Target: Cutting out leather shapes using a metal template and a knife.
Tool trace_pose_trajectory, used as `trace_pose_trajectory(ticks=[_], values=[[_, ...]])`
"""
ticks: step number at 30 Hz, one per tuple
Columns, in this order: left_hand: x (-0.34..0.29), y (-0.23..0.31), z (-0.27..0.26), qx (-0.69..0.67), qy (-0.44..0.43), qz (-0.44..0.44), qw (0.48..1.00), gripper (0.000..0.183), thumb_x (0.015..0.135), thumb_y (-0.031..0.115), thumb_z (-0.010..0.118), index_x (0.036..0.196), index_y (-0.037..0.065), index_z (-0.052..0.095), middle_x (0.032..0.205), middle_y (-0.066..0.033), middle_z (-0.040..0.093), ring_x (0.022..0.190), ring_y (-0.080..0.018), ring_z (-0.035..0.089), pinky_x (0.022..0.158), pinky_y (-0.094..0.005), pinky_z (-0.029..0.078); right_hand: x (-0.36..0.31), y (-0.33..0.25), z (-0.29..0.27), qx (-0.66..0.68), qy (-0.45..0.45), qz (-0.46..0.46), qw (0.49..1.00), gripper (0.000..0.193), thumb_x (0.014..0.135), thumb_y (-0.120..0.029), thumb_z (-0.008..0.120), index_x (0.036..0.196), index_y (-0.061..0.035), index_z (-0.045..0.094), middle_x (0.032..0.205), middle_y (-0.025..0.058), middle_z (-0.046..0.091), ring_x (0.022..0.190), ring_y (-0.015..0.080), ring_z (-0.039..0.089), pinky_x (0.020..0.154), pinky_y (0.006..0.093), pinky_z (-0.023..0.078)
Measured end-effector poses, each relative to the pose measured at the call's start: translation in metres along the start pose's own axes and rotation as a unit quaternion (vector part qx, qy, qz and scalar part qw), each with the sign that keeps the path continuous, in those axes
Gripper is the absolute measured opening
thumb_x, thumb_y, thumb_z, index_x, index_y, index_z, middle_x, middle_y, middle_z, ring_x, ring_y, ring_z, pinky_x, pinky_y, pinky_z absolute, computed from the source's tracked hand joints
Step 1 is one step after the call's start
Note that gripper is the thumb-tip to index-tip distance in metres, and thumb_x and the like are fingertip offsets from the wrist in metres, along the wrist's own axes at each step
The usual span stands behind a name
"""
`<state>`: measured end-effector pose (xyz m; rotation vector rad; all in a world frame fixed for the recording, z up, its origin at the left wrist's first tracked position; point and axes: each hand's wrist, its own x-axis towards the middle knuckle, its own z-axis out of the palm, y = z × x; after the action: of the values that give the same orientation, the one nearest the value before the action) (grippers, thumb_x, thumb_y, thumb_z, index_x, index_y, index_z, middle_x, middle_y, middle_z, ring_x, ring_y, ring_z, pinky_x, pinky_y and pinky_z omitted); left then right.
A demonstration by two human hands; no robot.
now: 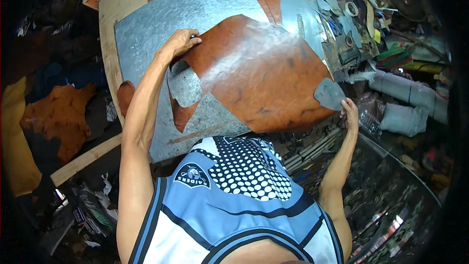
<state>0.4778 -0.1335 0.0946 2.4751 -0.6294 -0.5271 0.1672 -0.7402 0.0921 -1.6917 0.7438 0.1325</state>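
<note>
A large sheet of glossy brown leather (254, 68) spreads over the grey metal-topped table (146, 29). Rounded openings are cut into its left side, and the grey surface shows through them. At the sheet's upper left corner, my left hand (181, 43) is closed on the leather's edge. My right hand (350, 112) pinches a flat grey rounded template (329, 94) at the right edge; the template overlaps the leather there. Whether those fingers also grip the leather beneath cannot be made out. The leather's near right edge hangs past the table.
A larger grey template (300, 22) and a brown leather scrap (269, 7) lie beyond the sheet. Cut pieces, tools and a tape roll (351, 9) crowd the far right. Brown hides (61, 117) are at left; wrapped rolls (410, 90) lie at right. A wooden bar (88, 159) juts out front left.
</note>
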Motion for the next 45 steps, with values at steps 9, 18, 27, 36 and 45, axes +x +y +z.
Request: trace_pose_trajectory(ticks=[9,18,27,36,45], values=[[-0.19,0.055,-0.049,-0.286,0.04,-0.084,0.954,0.017,0.094,0.022,0.061,0.093,0.005,0.062,0.073,0.0053,0.051,0.069,-0.0038,0.047,0.062,-0.0231,0.04,-0.012,-0.27,0.025,-0.389,-0.028,-0.289,0.874,0.031,0.087,-0.02,0.065,0.107,0.0039,0.065,0.092,0.0097,0.065,0.09,0.0204,0.06,0.085,0.0348,0.047],[-0.236,0.135,0.054,-0.651,0.182,-0.128,0.726,0.027,0.093,0.016,0.063,0.114,-0.002,0.058,0.099,-0.0082,0.066,0.085,-0.0152,0.065,0.072,-0.0296,0.055,0.073,-0.526,0.445,-0.444,-0.043,-0.735,0.511,0.031,0.084,-0.019,0.059,0.108,0.001,0.063,0.1,0.023,0.066,0.092,0.0427,0.061,0.084,0.0444,0.05],[-0.067,0.069,0.138,-0.709,0.135,-0.214,0.658,0.033,0.098,0.021,0.055,0.12,-0.003,0.055,0.111,-0.0168,0.066,0.092,-0.0246,0.069,0.07,-0.0345,0.058,0.035,-0.362,0.477,-0.242,-0.081,-0.712,0.654,0.032,0.087,-0.021,0.064,0.111,0.0008,0.063,0.092,0.0134,0.07,0.077,0.0272,0.067,0.07,0.0388,0.053],[-0.113,0.099,0.139,-0.711,0.004,-0.285,0.642,0.048,0.1,0.035,0.051,0.115,-0.011,0.053,0.12,-0.0295,0.06,0.102,-0.033,0.067,0.074,-0.0367,0.059,0.028,-0.134,0.268,0.146,-0.142,-0.057,0.977,0.024,0.093,-0.01,0.061,0.111,0.0021,0.052,0.091,0.0106,0.065,0.068,0.016,0.069,0.043,0.0221,0.046],[-0.16,0.132,0.142,-0.581,-0.213,-0.334,0.711,0.043,0.1,0.036,0.051,0.111,-0.005,0.061,0.105,-0.0219,0.069,0.084,-0.0281,0.072,0.062,-0.0339,0.058,0.0,-0.076,0.236,0.204,-0.071,0.062,0.974,0.025,0.093,-0.011,0.061,0.114,-0.0027,0.05,0.089,0.0129,0.067,0.063,0.017,0.07,0.039,0.022,0.047]])
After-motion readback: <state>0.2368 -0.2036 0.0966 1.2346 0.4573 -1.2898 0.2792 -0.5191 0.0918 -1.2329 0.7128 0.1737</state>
